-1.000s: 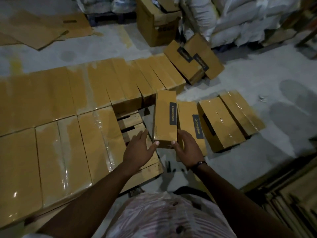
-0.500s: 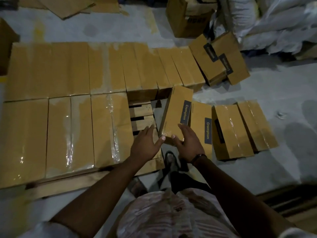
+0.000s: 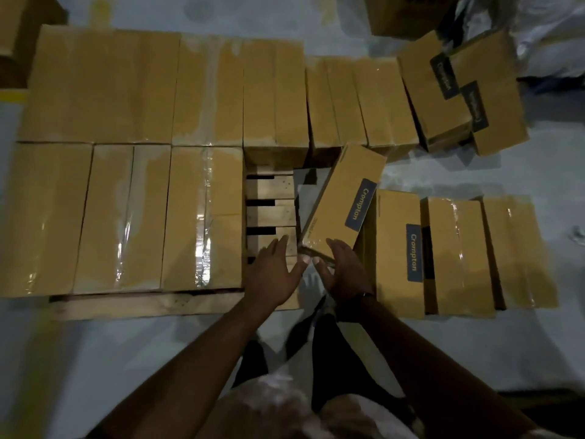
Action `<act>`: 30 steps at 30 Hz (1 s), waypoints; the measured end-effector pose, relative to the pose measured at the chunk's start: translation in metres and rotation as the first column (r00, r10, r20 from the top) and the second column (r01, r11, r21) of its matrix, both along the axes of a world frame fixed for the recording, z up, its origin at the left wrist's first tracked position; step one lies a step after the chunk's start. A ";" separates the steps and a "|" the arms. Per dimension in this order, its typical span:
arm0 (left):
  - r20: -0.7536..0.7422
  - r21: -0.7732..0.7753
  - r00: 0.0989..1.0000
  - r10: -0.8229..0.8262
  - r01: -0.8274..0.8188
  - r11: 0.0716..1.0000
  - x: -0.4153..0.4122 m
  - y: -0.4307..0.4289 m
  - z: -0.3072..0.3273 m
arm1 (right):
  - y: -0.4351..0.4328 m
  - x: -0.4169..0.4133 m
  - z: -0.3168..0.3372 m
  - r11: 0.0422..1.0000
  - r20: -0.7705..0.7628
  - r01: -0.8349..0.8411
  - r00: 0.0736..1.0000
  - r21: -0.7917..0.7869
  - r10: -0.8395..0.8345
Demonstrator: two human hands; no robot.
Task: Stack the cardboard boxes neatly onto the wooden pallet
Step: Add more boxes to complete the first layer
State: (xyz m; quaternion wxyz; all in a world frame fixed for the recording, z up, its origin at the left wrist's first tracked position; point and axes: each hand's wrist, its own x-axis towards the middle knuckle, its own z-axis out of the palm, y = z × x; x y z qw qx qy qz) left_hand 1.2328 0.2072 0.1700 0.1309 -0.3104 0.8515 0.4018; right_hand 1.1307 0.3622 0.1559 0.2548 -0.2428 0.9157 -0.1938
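**A:** Largest first: what do I have in frame?

**B:** The pallet fills the left and centre. It is nearly covered by stacked boxes in two rows, and bare wood shows only at one gap in the centre. Loose boxes lie on the floor at right.

**A:** And the box being placed?

**B:** The box sits just right of centre, skewed. Its far end points toward the back row and its near end lies at the gap's right edge. My right hand pinches that near end, with the fingers flat on top and the thumb on the end face. My left hand is spread with straight fingers, and only its thumb touches the box.

**A:** How will it handle?

**B:** I judge it stiff, slick where the tape shines, and fairly light. I would grip both long sides near the middle, then square it and lower it into the gap.
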 end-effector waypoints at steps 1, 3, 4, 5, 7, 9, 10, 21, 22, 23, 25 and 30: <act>0.022 0.022 0.999 0.023 -0.024 0.999 -0.011 0.006 -0.012 | 0.000 -0.015 -0.012 0.999 0.045 0.023 0.999 0.023 -0.024; 0.052 0.047 0.997 0.064 -0.066 0.997 -0.033 0.017 -0.041 | -0.001 -0.046 -0.043 0.997 0.095 0.068 0.993 0.038 -0.071; 0.055 0.047 0.996 0.069 -0.071 0.996 -0.047 0.021 -0.056 | -0.001 -0.062 -0.061 0.994 0.100 0.101 0.990 0.031 -0.103; 0.055 0.043 0.996 0.071 -0.073 0.996 -0.061 0.026 -0.072 | -0.002 -0.078 -0.080 0.990 0.103 0.136 0.985 0.029 -0.138; 0.051 0.055 0.993 0.104 -0.107 0.993 -0.088 0.034 -0.103 | -0.008 -0.108 -0.121 0.979 0.125 0.195 0.972 0.061 -0.201; 0.042 0.125 0.981 0.188 -0.192 0.973 -0.113 0.041 -0.137 | -0.015 -0.135 -0.170 0.963 0.161 0.240 0.953 0.125 -0.258; 0.039 0.154 0.968 0.246 -0.249 0.956 -0.124 0.044 -0.157 | -0.019 -0.148 -0.197 0.956 0.167 0.254 0.946 0.149 -0.277; 0.061 0.182 0.939 0.339 -0.345 0.921 -0.170 0.044 -0.367 | -0.088 -0.215 -0.406 0.934 0.234 0.249 0.921 0.255 -0.310; 0.059 0.184 0.942 0.331 -0.336 0.924 -0.170 0.044 -0.378 | -0.091 -0.213 -0.412 0.931 0.212 0.232 0.931 0.283 -0.297; 0.063 0.191 0.942 0.329 -0.334 0.923 -0.172 0.045 -0.384 | -0.094 -0.211 -0.416 0.923 0.187 0.224 0.938 0.314 -0.292; 0.086 0.206 0.938 0.336 -0.347 0.915 -0.178 0.048 -0.390 | -0.094 -0.213 -0.416 0.903 0.143 0.244 0.940 0.353 -0.310; 0.077 0.219 0.941 0.330 -0.339 0.915 -0.207 0.057 -0.385 | -0.030 -0.235 -0.413 0.884 0.181 0.172 0.945 0.435 -0.273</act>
